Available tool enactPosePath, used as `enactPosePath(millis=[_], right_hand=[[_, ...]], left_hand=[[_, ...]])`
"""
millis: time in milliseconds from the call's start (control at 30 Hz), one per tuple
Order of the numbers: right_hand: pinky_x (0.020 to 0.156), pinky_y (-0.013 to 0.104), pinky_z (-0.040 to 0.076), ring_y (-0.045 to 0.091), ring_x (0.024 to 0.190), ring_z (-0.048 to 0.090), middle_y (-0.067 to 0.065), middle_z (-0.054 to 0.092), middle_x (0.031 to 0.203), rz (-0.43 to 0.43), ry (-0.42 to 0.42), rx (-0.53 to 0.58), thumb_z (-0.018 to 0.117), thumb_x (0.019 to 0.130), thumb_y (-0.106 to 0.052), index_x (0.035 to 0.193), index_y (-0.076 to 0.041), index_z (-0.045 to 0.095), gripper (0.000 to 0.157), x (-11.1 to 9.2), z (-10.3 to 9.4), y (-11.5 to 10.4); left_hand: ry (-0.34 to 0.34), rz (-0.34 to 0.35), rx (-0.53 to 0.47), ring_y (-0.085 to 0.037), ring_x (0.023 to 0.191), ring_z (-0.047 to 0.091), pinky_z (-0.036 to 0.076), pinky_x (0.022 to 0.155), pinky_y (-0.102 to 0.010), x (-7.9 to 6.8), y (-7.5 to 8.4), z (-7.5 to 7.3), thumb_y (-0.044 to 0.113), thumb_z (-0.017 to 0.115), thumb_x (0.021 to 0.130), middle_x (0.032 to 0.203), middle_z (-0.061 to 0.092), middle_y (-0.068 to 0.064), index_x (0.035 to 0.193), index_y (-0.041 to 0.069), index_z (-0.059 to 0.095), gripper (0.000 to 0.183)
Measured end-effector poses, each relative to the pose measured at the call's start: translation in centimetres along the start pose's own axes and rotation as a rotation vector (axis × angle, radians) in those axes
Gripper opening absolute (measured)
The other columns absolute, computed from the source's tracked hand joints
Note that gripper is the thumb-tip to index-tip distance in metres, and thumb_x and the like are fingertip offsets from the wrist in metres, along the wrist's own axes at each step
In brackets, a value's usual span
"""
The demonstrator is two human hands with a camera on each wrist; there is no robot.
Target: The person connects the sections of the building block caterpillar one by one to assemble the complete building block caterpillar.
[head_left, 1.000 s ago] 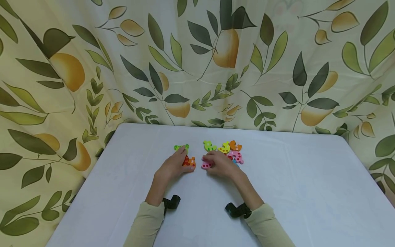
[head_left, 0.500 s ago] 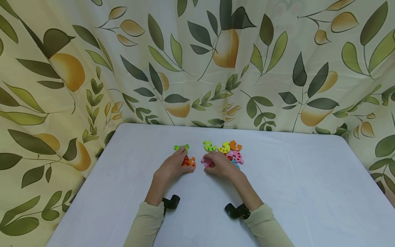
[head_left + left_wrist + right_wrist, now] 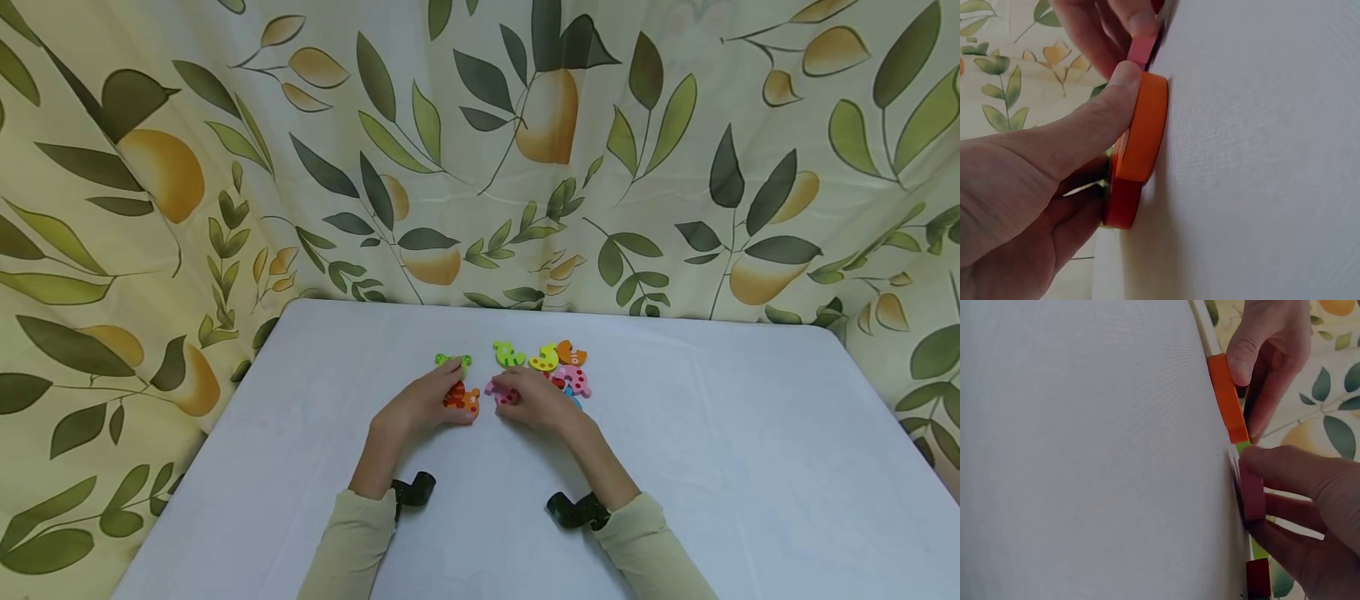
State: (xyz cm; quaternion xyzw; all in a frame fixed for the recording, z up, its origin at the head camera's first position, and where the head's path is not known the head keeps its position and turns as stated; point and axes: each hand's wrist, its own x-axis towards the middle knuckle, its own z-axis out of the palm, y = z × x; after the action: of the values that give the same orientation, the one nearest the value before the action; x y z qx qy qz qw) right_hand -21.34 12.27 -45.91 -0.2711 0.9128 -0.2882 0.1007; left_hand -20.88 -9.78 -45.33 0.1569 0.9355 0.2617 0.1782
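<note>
Toward the back of the white table, my left hand (image 3: 420,400) grips an orange animal-shaped piece (image 3: 471,404) with its thumb along the near edge. A red piece (image 3: 1124,206) sits against the orange one, beside the curled fingers. Beyond the fingertips shows a green animal-shaped piece (image 3: 454,361). Just to the right, my right hand (image 3: 543,402) pinches a pink animal-shaped piece with red dots (image 3: 501,394) between thumb and fingers. In the right wrist view this pink piece (image 3: 1252,494) stands close over the table, with a small gap to the orange piece (image 3: 1229,400).
Behind and right of my right hand lie several more animal pieces: a striped lime-green one (image 3: 508,355), a yellow one (image 3: 544,358), an orange one (image 3: 573,354) and a pink one (image 3: 574,379). Part of a blue piece (image 3: 573,399) shows. A leaf-patterned curtain (image 3: 480,167) hangs behind the table (image 3: 750,458).
My left hand has shifted the orange, red and green pieces slightly right and nearer. The pink piece has turned a little in my right hand, which stays in about the same place.
</note>
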Motion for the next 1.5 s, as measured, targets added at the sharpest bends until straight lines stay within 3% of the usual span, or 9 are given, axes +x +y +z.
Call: enactPosePath(millis=[133,367,633,900,1067,1233,1500], right_hand=[[0.101,0.044,0.050,0.028,0.119,0.057,0.012,0.063,0.129,-0.017,0.019,0.060,0.070,0.088,-0.018,0.130,-0.005,0.060,0.044,0.2,0.1,0.1],[0.107,0.048,0.045,0.033,0.130,0.052,0.015,0.059,0.135,-0.073,0.010,0.064,0.066,0.091,-0.016,0.130,-0.005,0.061,0.040,0.6,0.3,0.0],[0.108,0.048,0.043,0.033,0.133,0.049,0.017,0.055,0.139,-0.072,-0.058,0.033,0.062,0.095,-0.015,0.132,-0.005,0.059,0.039,0.9,1.0,-0.6],[0.109,0.049,0.042,0.034,0.135,0.047,0.017,0.054,0.140,-0.055,-0.046,0.052,0.064,0.093,-0.016,0.132,-0.004,0.059,0.041,0.6,1.0,-0.7],[0.108,0.049,0.044,0.032,0.130,0.051,0.014,0.058,0.136,-0.031,-0.023,0.095,0.067,0.091,-0.018,0.132,-0.004,0.058,0.044,0.2,-0.2,-0.1],[0.092,0.044,0.052,0.026,0.105,0.058,0.012,0.064,0.124,0.049,-0.013,0.124,0.063,0.093,-0.016,0.133,-0.005,0.058,0.041,-0.7,-2.4,1.4],[0.101,0.053,0.048,0.038,0.123,0.054,0.022,0.057,0.134,0.102,0.068,0.157,0.055,0.096,-0.008,0.134,0.001,0.054,0.039,-2.1,-5.1,3.6]], left_hand=[[-0.014,0.029,-0.006,-0.025,0.149,0.026,0.027,0.120,-0.043,0.2,0.1,0.1,0.038,0.076,0.081,0.161,0.027,-0.002,0.150,0.010,0.037,0.084],[-0.009,0.033,-0.018,-0.027,0.148,0.027,0.028,0.119,-0.045,0.0,0.4,-0.1,0.037,0.076,0.082,0.161,0.027,-0.003,0.150,0.008,0.036,0.084],[-0.010,0.053,-0.002,-0.027,0.148,0.027,0.028,0.120,-0.044,0.1,0.3,-0.2,0.036,0.076,0.082,0.161,0.027,-0.006,0.149,0.006,0.036,0.084],[-0.014,0.049,-0.022,-0.027,0.149,0.026,0.027,0.120,-0.045,0.0,0.3,-0.1,0.035,0.077,0.082,0.161,0.026,-0.006,0.149,0.005,0.036,0.084],[-0.014,0.045,-0.022,-0.027,0.149,0.026,0.027,0.120,-0.044,0.1,0.3,-0.1,0.034,0.077,0.082,0.161,0.027,-0.005,0.149,0.007,0.036,0.084],[-0.022,0.034,-0.001,-0.026,0.149,0.025,0.027,0.120,-0.044,0.2,0.2,0.1,0.035,0.077,0.082,0.161,0.026,-0.004,0.150,0.008,0.036,0.083],[-0.016,0.034,0.009,-0.025,0.149,0.025,0.029,0.120,-0.043,0.2,0.2,0.3,0.036,0.076,0.082,0.161,0.027,-0.003,0.149,0.008,0.038,0.081]])
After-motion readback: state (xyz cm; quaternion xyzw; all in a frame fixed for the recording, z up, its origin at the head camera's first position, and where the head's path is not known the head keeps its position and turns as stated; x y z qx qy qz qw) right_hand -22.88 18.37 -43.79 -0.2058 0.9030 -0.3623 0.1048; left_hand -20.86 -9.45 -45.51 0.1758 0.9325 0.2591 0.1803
